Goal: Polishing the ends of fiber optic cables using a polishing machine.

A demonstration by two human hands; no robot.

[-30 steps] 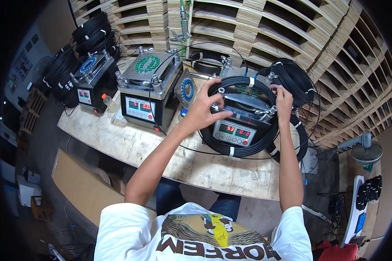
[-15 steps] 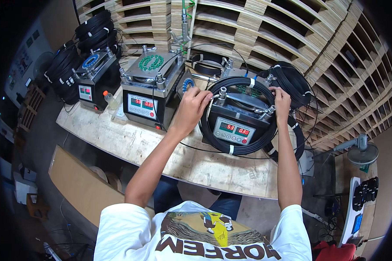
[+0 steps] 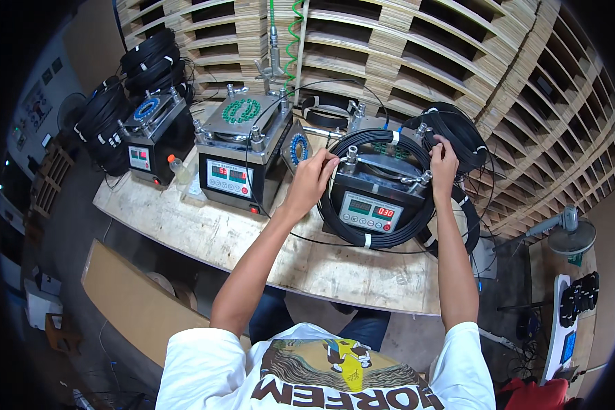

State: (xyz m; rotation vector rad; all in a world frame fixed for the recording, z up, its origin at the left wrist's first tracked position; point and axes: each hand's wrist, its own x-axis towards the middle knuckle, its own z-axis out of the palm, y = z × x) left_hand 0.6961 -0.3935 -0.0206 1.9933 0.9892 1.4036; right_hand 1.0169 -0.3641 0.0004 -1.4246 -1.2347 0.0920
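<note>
A round coil of thin black cable [image 3: 390, 239], bound with white bands, leans around the front of the right-hand machine [image 3: 403, 197]. Its ring frames the machine's lit red display. At the coil's upper left, my left hand [image 3: 309, 183] is closed, thumb and fingers pinched on the cable at the ring's edge. My right hand [image 3: 445, 167] is beside the upper right of the ring, near a metal post, its fingers curled together. What lies between those fingertips is too small to tell. A loose strand of cable runs left from the coil across the table.
Two similar machines, a middle one [image 3: 229, 178] and a left one [image 3: 142, 160], stand on the wooden table [image 3: 266, 249]. A small orange-capped bottle [image 3: 179, 169] is between them. More black cable coils [image 3: 458, 133] lie at the right and far left. Stacked wooden pallets [image 3: 417, 48] rise behind.
My left hand has shifted slightly down along the ring's edge. My right hand has moved slightly outward. The whole view has tilted a little. One display on the right-hand machine looks dimmer.
</note>
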